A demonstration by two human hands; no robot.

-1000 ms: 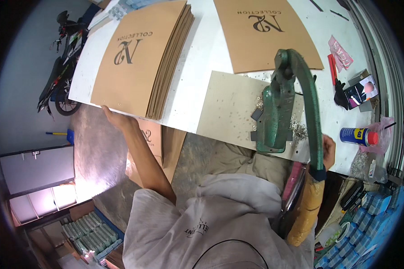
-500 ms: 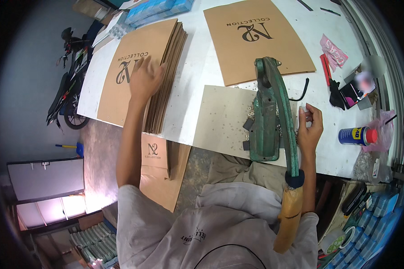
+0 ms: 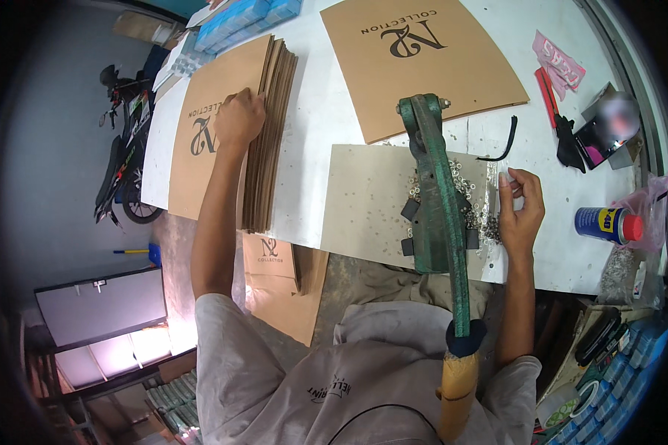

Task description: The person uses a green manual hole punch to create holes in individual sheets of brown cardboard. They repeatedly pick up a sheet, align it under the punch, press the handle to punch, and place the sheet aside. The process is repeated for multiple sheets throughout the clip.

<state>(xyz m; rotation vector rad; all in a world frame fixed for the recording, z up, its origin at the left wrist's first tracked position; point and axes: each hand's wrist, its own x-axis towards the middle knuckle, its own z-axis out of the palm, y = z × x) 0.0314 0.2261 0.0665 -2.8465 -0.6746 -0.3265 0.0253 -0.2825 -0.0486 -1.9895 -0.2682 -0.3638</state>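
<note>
My left hand [image 3: 239,117] rests at the right edge of a thick stack of brown paper bags [image 3: 200,178], its fingers curled in on the top bag; the fingertips are hidden. My right hand [image 3: 521,211] lies on the table right of a green hand-lever eyelet press [image 3: 432,200], thumb and bent fingers apart, with nothing clearly held. Small metal eyelets [image 3: 464,178] are scattered round the press on a beige board [image 3: 356,193]. The press's lever, with its tan wrapped handle [image 3: 459,389], points toward my body.
Another brown bag pile [image 3: 423,74] lies beyond the press. Along the right are a black cord [image 3: 511,141], a red-handled tool [image 3: 547,96], a dark box [image 3: 608,137] and a blue spray can [image 3: 601,225]. Blue packs [image 3: 245,18] stand far left; more brown bags [image 3: 271,259] sit below the table.
My left hand has gone from spread fingers to curled ones on the stack. The view has shifted slightly; the press lever appears farther left, and my right hand remains beside the press.
</note>
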